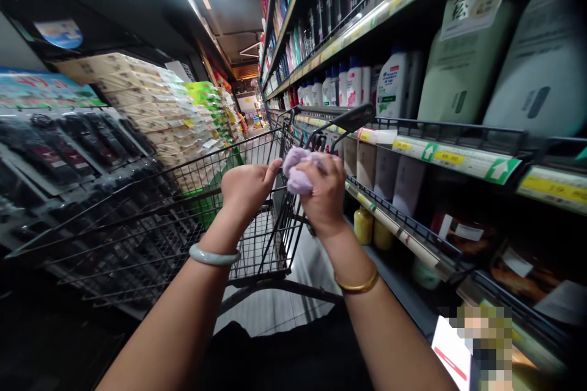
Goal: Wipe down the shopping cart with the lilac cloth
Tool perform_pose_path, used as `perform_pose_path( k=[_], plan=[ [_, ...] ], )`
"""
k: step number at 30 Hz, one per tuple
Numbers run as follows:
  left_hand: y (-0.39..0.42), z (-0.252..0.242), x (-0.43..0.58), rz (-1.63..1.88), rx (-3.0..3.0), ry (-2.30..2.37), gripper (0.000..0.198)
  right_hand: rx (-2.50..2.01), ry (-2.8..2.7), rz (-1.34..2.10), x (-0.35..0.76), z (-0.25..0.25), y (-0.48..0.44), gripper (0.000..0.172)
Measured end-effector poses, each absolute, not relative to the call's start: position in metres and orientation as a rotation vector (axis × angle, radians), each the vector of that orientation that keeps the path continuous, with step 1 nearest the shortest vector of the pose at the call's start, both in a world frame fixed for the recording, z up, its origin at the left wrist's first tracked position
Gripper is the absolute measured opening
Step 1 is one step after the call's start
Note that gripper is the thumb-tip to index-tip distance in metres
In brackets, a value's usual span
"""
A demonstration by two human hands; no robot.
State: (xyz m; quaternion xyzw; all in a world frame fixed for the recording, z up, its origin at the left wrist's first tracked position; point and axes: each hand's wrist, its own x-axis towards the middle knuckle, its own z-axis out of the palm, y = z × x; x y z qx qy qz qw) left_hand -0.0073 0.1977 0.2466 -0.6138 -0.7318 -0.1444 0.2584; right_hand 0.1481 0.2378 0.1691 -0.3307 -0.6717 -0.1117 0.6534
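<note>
My right hand [324,192] is closed around a bunched, fluffy light purple cloth [298,174]. It is held in front of the frame of a black wire shopping cart [261,250], near the cart's dark handle [353,119]. Just left of the cloth is my left hand [247,186], fingers curled and thumb pointing at the cloth. Its fingers face away from me, so what they grip, if anything, is hidden. A pale bangle [214,255] circles my left wrist, a gold one [358,284] my right.
Shelves on the right carry shampoo bottles [392,85], large pump-style bottles [468,55] and yellow jars [363,225] lower down. Left of the cart hang dark packaged goods [87,143], beside stacked tissue packs [137,95]. A tiled aisle floor [261,314] runs ahead.
</note>
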Motion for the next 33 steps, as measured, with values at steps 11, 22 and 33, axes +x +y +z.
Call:
perform_pose_path(
  k=[11,22,33],
  plan=[
    [0.165,0.239,-0.017,-0.527,-1.663,-1.877,0.079,-0.625,-1.422,-0.371,0.165,0.198,0.211,0.020],
    [0.154,0.232,-0.020,-0.685,-1.625,-1.778,0.076,-0.539,-1.386,-0.450,0.172,0.206,0.193,0.013],
    [0.153,0.226,-0.021,-0.778,-1.677,-1.570,0.066,-0.538,-1.361,-0.370,0.178,0.207,0.185,0.013]
  ],
)
